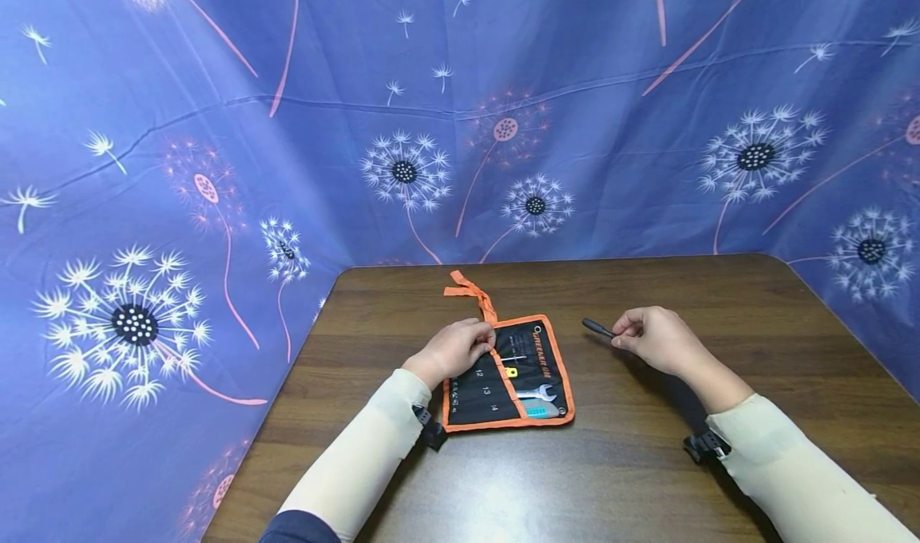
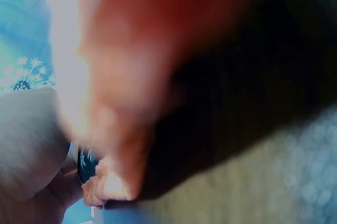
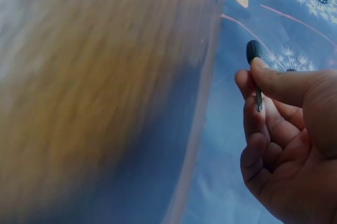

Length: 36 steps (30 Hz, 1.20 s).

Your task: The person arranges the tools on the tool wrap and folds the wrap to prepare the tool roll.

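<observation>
Small dark screwdriver (image 1: 598, 327) is in the right hand (image 1: 660, 339), above the table (image 1: 647, 463) and to the right of the tool pouch (image 1: 465, 399), apart from it. Right wrist view: thumb and forefinger pinch it about where handle meets shaft; handle points away from the palm, thin shaft runs back along the fingers. Tip form too small to tell. Left hand (image 1: 454, 350) pinches the pouch at the upper end of its orange pocket edge (image 1: 513, 395); exact finger placement is blurred in the left wrist view. Pouch lies spread on the table, orange ties (image 1: 467, 289) trailing beyond its far side; a wrench (image 1: 537, 394) and a teal-handled tool (image 1: 541, 408) sit in its pockets. Handling, estimated: screwdriver light and rigid, not fragile; the narrow shaft likely turns or slips under a loose pinch, so the thicker handle is the better hold. Pouch fabric looks soft and limp, likely to buckle or slide if pushed; best held by the bound pocket edge, which should keep a pocket mouth apart. Wrench probably the heaviest piece seen, stiff, smooth; its exposed head is the place to grasp.
</observation>
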{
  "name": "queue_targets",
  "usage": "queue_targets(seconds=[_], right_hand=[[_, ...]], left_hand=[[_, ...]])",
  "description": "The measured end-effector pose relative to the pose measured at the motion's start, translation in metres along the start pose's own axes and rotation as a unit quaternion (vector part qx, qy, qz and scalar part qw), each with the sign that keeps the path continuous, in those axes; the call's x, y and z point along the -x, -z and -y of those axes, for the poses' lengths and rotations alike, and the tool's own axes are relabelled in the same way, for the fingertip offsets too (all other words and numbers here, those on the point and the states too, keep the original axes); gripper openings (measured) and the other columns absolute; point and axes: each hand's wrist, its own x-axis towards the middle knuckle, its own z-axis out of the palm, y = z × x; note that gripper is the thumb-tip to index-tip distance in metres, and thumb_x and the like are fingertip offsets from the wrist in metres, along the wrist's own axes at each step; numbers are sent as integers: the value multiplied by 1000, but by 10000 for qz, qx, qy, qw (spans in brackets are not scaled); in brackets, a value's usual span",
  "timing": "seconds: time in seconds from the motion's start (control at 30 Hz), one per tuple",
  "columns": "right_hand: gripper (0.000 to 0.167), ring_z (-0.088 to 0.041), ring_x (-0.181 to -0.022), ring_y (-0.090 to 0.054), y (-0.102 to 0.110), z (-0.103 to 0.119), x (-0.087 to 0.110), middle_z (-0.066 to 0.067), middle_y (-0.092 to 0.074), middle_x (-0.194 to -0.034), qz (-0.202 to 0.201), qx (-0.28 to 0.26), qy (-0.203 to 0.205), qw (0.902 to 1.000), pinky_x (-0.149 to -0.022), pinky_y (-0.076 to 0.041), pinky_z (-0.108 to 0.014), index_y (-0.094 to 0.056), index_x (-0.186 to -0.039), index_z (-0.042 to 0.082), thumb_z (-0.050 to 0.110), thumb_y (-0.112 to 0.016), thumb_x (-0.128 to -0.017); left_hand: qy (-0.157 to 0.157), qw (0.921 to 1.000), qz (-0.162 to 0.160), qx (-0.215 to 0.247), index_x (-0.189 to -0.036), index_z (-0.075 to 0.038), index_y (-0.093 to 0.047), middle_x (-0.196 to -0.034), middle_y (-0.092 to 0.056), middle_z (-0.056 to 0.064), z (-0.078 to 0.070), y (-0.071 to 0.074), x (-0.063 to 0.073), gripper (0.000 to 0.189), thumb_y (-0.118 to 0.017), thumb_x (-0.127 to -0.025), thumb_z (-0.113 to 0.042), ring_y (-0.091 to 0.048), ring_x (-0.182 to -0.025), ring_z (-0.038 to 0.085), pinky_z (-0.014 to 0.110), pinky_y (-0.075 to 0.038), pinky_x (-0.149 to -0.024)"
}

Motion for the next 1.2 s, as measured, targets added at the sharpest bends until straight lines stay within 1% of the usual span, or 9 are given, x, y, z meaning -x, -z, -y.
queue_targets(seconds=[0.1, 0.2, 0.33, 0.47, 0.57, 0.83, 1.07, 1.2], right_hand=[[6, -14, -71, -62, -2, 5, -4, 5, -70, -79, 10, -34, -29, 10000, -61, -47, -31, -77, -92, 10, 11, -82, -90], [6, -14, -71, -62, -3, 11, -7, 4, -70, -79, 10, -125, 26, 9999, -60, -47, -31, -77, -94, 9, 10, -82, -91], [4, -15, -69, -62, -7, 18, -12, 4, -70, -78, 19, -245, 114, 9996, -58, -47, -30, -78, -94, 9, 8, -81, -91], [4, -16, -67, -60, -11, 26, -17, 4, -69, -77, 91, -283, 155, 9994, -56, -47, -32, -78, -93, 9, 10, -81, -91], [6, -16, -68, -60, -14, 31, -21, 4, -69, -78, 170, -290, 162, 9993, -57, -47, -33, -78, -94, 8, 13, -81, -92], [5, -16, -72, -61, -23, 47, -30, 4, -69, -80, 308, -327, 259, 9987, -62, -48, -35, -79, -98, 6, 10, -78, -95], [4, -17, -70, -59, -32, 60, -39, 3, -67, -81, 432, -322, 336, 9980, -60, -49, -35, -78, -99, 8, 9, -76, -97], [5, -17, -70, -59, -38, 66, -43, 1, -69, -82, 522, -353, 402, 9972, -61, -49, -35, -79, -100, 9, 8, -75, -97]], left_hand=[[19, 10000, 13, -7, -103, -26, -61, -95, -54, -9, 0, 0, 0, 5, -62, -108, -26, -52, -84, 12, 32, -46, -76], [24, 10000, 33, 13, -103, -26, -61, -95, -54, -9, 0, 1, 0, 5, -61, -108, -27, -52, -85, 12, 32, -46, -76], [6, 10000, 35, 39, -102, -26, -60, -94, -54, -9, 0, 1, 0, 6, -61, -108, -27, -52, -84, 12, 32, -46, -76], [-11, 10000, 15, 36, -102, -27, -60, -94, -53, -9, 1, 0, 0, 7, -61, -108, -27, -51, -84, 12, 31, -46, -76], [-32, 10000, -2, 50, -101, -26, -61, -93, -53, -8, 1, 0, 0, 7, -61, -108, -26, -51, -84, 12, 32, -46, -76], [-56, 10000, 4, 78, -102, -26, -61, -94, -53, -9, 1, 0, 0, 6, -60, -108, -27, -51, -84, 12, 32, -46, -76], [-81, 9998, -50, 146, -102, -27, -60, -95, -53, -9, 2, 0, 0, 7, -61, -108, -25, -51, -84, 11, 31, -46, -75], [-66, 9999, -37, 130, -102, -27, -59, -96, -52, -9, 2, 0, 0, 6, -61, -108, -25, -51, -84, 11, 31, -46, -75]])
